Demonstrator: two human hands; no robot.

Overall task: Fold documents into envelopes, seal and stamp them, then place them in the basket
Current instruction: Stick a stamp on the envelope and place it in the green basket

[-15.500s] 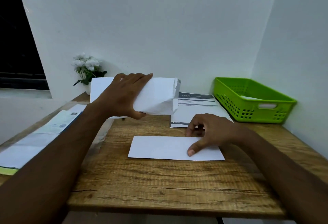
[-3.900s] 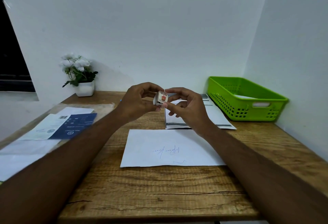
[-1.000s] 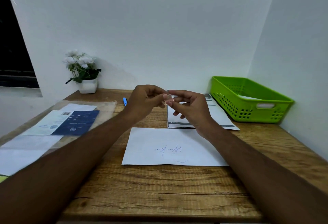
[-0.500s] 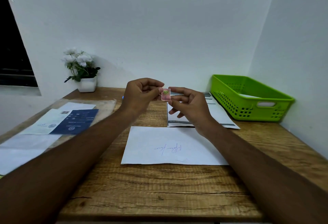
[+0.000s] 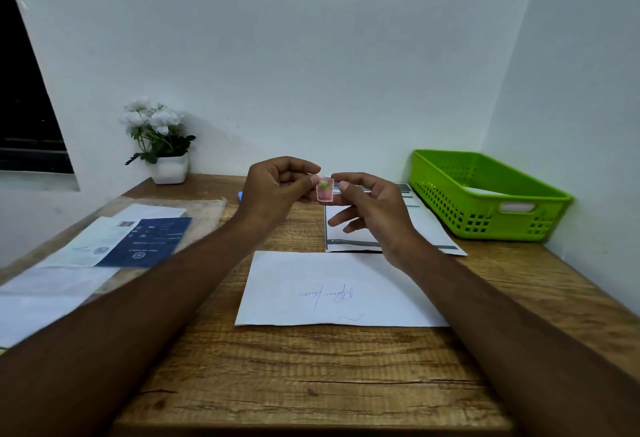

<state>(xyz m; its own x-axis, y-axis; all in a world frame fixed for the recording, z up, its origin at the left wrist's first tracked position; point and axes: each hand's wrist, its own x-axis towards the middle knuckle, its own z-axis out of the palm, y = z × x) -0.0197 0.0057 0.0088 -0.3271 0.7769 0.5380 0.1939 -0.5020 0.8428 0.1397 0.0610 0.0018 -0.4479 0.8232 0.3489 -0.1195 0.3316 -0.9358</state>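
1. Holding a small pink paper stamp point(image 5: 325, 190) between them, the left hand point(image 5: 277, 190) and the right hand point(image 5: 374, 208) hovered above and just beyond the white paper envelope point(image 5: 339, 291). The envelope lay flat on the wooden counter point(image 5: 311, 384) with a blue scrawl on its upper face.
2. The left fingers point(image 5: 304, 182) were curled, with thumb and forefinger pinching the stamp's left edge. The right thumb and forefinger pinched its right edge, and the other right fingers hung loosely spread.
3. Stamping looked to be the step in hand. No stamp showed on the envelope, and its flap was out of sight, so sealing could not be confirmed.
4. The next move likely called for lowering the stamp to a corner of the envelope, setting it square and pressing it flat. Whether its backing was off could not be told.
5. The green plastic basket point(image 5: 450, 208) stood well beyond the envelope to its right, with something white inside. Printed documents point(image 5: 346, 239) lay just beyond the envelope.
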